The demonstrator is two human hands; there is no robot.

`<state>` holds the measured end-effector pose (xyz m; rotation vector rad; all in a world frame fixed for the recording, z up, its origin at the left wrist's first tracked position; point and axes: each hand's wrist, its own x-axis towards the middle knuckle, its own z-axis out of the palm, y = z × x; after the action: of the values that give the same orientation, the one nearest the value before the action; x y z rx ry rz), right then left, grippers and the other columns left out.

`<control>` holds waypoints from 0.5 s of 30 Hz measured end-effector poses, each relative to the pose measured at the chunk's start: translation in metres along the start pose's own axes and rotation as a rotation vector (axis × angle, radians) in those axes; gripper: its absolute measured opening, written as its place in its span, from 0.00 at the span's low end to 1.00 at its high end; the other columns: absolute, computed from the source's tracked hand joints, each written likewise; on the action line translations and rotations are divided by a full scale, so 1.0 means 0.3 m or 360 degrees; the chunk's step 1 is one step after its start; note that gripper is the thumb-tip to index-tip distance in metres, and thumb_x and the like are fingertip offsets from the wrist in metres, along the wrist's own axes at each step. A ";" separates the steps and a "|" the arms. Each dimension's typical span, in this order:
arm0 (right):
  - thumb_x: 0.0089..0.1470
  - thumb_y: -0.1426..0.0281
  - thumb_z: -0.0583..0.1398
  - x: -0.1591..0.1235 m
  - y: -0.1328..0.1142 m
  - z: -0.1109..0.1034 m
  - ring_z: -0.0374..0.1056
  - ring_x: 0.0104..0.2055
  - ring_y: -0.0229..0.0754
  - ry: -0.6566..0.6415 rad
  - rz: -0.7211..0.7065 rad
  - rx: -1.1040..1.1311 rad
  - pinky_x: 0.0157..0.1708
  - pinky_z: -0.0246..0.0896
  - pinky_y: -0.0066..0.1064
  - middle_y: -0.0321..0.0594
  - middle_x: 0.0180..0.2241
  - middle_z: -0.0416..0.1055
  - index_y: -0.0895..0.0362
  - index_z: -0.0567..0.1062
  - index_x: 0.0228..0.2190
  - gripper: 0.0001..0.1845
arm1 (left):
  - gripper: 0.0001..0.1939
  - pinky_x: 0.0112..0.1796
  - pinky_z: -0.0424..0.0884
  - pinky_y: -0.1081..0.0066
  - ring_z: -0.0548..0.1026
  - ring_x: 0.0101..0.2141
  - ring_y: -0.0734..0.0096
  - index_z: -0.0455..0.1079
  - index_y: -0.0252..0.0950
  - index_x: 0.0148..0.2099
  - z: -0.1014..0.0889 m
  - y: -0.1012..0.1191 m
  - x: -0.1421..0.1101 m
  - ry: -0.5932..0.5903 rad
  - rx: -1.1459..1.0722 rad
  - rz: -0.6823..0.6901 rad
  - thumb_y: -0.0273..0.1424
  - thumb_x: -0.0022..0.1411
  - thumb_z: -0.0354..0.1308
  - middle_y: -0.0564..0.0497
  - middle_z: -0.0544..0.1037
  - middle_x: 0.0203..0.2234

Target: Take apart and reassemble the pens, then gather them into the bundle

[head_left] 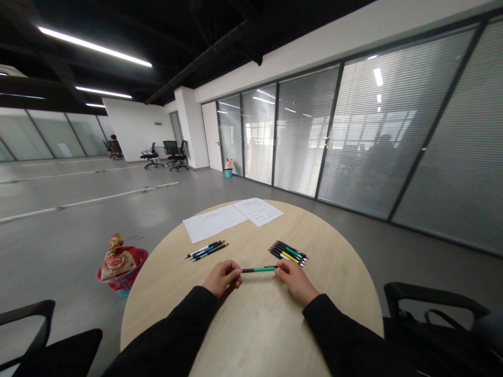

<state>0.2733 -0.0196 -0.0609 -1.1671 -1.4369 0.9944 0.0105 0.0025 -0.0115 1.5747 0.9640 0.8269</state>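
Observation:
A green and black pen (259, 270) lies level between my two hands, low over the round wooden table (251, 324). The fingers of my left hand (223, 278) pinch its dark end. At the opposite end, by the clip, my right hand (294, 279) grips it between thumb and fingers. Beyond my left hand rests a small group of pens (206, 251), black, blue and white. Past my right hand is a bunch of several pens (288, 252), with yellow, green and black barrels, lying side by side.
Two paper sheets, one blank-looking (215, 222) and one printed (258, 211), lie at the table's far edge. A red and blue basket (129, 277) with a paper bag stands on the floor at left. Chairs flank the table, including a black armchair (436, 301) at right.

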 end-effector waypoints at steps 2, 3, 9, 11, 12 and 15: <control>0.48 0.65 0.62 0.000 -0.001 -0.001 0.60 0.24 0.37 0.0015 -0.0008 -0.0008 0.24 0.52 0.27 0.33 0.21 0.66 0.57 0.74 0.28 0.07 | 0.21 0.24 0.64 0.73 0.71 0.20 0.73 0.64 0.35 0.29 -0.001 -0.004 0.002 0.0003 0.0019 0.0013 0.48 0.53 0.62 0.54 0.74 0.18; 0.48 0.65 0.62 0.001 -0.001 -0.001 0.60 0.24 0.37 0.0012 -0.0015 -0.0018 0.24 0.53 0.27 0.33 0.21 0.66 0.57 0.74 0.28 0.07 | 0.21 0.24 0.64 0.73 0.71 0.20 0.73 0.63 0.35 0.29 -0.001 -0.007 0.004 0.0004 0.0028 0.0019 0.48 0.53 0.61 0.54 0.74 0.18; 0.48 0.70 0.60 -0.004 -0.014 0.002 0.62 0.27 0.38 -0.0045 -0.0061 -0.0160 0.27 0.55 0.28 0.34 0.23 0.68 0.57 0.77 0.32 0.07 | 0.21 0.24 0.63 0.73 0.70 0.20 0.73 0.62 0.36 0.27 0.001 -0.015 0.007 0.0005 0.0093 0.0024 0.50 0.56 0.58 0.54 0.73 0.17; 0.49 0.70 0.59 -0.008 -0.021 0.003 0.63 0.27 0.38 -0.0085 -0.0081 -0.0228 0.28 0.55 0.28 0.35 0.24 0.69 0.57 0.78 0.33 0.09 | 0.22 0.23 0.61 0.74 0.68 0.19 0.74 0.62 0.36 0.27 0.003 -0.009 0.005 -0.0014 0.0152 0.0030 0.50 0.57 0.57 0.54 0.73 0.16; 0.50 0.70 0.59 -0.011 -0.025 0.003 0.63 0.27 0.38 -0.0102 -0.0091 -0.0261 0.28 0.55 0.28 0.35 0.24 0.69 0.57 0.78 0.34 0.09 | 0.22 0.23 0.61 0.74 0.68 0.18 0.74 0.62 0.36 0.27 0.005 -0.006 0.003 -0.0018 0.0177 0.0033 0.50 0.57 0.56 0.55 0.72 0.16; 0.51 0.69 0.59 -0.016 -0.034 0.003 0.63 0.27 0.38 -0.0130 -0.0112 -0.0344 0.28 0.54 0.28 0.35 0.24 0.69 0.58 0.78 0.35 0.10 | 0.22 0.22 0.60 0.74 0.67 0.18 0.75 0.62 0.36 0.26 0.008 0.004 -0.001 -0.0014 0.0214 0.0036 0.51 0.57 0.55 0.55 0.71 0.16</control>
<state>0.2711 -0.0264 -0.0523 -1.2328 -1.6715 0.8623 0.0127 0.0010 -0.0108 1.7052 1.0148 0.7837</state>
